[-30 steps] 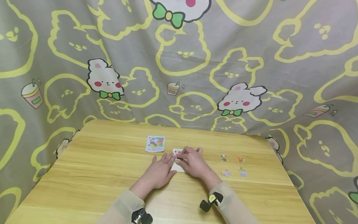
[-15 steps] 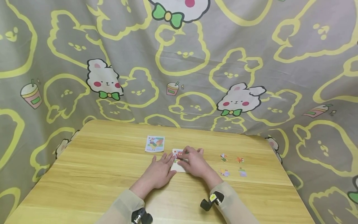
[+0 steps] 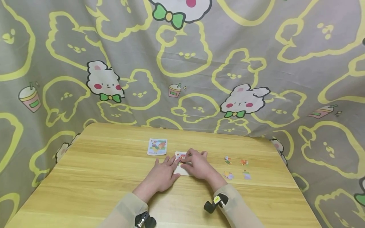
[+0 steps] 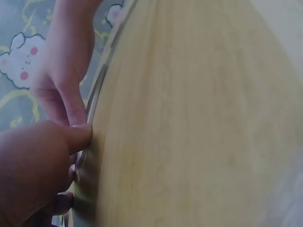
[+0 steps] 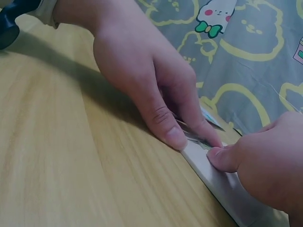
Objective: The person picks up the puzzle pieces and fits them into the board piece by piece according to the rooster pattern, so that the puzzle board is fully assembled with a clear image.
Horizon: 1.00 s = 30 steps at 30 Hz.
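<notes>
A small white puzzle board (image 3: pixel 181 171) lies on the table, its upper part covered by a coloured picture with red in it. My left hand (image 3: pixel 161 177) rests on the board's left edge with the fingers stretched out; in the right wrist view its thumb (image 5: pixel 175 137) touches the near edge of the board. My right hand (image 3: pixel 198 164) is over the board's right side, fingers bent, thumb and forefinger pinching a small puzzle piece against the board. That piece is mostly hidden by the fingers. Both hands nearly meet in the left wrist view, where the board shows edge-on.
Behind the board, to its left, lies a square picture card (image 3: pixel 157 146) of a rooster. Several loose puzzle pieces lie to the right, among them an orange one (image 3: pixel 244 162) and a green-and-purple one (image 3: pixel 246 174). A patterned curtain (image 3: pixel 194 76) hangs behind the wooden table (image 3: pixel 99 167).
The right fingers shift slightly over the piece on the board. The left hand stays in place. The head view drifts a little.
</notes>
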{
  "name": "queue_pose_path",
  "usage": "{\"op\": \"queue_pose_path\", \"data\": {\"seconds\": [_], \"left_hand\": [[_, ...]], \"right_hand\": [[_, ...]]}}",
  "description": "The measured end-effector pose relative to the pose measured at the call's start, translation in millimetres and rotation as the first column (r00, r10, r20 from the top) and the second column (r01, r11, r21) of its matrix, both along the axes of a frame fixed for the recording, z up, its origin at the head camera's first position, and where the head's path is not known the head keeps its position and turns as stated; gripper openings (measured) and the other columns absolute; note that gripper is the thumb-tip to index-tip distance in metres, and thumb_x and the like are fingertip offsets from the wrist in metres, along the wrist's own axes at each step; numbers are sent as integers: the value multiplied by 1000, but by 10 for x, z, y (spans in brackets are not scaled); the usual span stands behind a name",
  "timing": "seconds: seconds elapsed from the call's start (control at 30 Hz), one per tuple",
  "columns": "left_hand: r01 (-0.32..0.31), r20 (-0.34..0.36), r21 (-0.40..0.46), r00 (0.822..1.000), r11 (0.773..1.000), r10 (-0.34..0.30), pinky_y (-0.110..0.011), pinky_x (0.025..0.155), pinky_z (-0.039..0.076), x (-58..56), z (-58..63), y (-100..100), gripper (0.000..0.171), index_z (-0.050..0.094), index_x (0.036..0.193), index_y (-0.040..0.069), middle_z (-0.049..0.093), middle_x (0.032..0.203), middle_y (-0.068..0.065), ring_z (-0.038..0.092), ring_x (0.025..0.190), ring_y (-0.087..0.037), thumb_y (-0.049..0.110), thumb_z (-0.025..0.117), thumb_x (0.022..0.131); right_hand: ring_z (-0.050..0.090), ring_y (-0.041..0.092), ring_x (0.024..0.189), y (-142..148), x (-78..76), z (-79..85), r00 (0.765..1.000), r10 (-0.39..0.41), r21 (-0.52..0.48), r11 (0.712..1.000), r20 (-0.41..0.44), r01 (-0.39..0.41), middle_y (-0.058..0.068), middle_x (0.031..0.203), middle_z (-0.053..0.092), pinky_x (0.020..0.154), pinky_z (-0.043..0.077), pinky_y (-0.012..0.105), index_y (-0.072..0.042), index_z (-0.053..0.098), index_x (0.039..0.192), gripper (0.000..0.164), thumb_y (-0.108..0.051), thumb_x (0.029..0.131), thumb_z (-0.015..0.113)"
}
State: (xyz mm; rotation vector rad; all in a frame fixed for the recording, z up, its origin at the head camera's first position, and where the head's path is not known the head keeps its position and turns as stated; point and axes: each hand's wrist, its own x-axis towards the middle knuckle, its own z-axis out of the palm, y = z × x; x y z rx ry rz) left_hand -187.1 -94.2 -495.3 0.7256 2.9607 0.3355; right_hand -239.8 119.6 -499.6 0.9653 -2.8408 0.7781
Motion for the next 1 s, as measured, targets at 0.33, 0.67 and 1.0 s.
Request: {"op": "queue_pose_path", "data": {"seconds": [0.33,0.67,1.0], "left_hand": [[1,-2,-14,1000,1000,-1,-75,113,31,-4,2,-1,64,45,162,11,38,168,-10,38,152,-38,47,53,110],[1,-5,-20,1000,1000,-1,-74,113,31,-18,-11,9,66,43,163,11,37,168,-10,37,152,-38,49,50,110],[-9,-4,-4,1000,1000,9,-74,114,31,-10,-17,3,65,46,161,10,39,167,-12,37,152,-39,49,53,109]], "right_hand": [[54,14,93,-31,0,19,998,-39,-42,998,59,42,-8,102,57,89,23,50,-12,83,117,26,-25,94,83],[56,16,108,38,9,-19,1000,15,-19,1000,0,-15,-4,115,60,99,21,58,-14,80,123,28,-27,99,78],[59,17,101,192,20,105,1000,3,-84,996,-6,-3,-3,113,62,89,24,45,-12,81,122,33,-21,91,85]]}}
